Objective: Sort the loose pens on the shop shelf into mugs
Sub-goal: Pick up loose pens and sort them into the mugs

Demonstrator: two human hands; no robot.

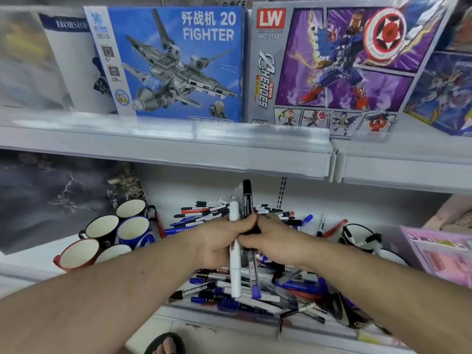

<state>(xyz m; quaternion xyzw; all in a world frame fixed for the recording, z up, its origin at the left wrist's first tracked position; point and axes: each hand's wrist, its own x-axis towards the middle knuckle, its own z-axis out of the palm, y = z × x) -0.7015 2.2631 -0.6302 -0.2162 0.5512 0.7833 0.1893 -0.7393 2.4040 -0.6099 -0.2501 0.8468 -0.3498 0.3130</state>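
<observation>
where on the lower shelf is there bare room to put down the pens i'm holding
Bare shelf lies at front left, ahead of the red mug, and behind the pen pile along the back wall. The middle is crowded with pens, the left with the mug cluster, the right with a black mug and pink box.

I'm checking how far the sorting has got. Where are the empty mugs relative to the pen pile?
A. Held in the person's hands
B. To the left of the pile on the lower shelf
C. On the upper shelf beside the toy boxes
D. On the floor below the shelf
B: the mugs stand clustered on the lower shelf left of the pen pile, their insides showing no pens.
</observation>
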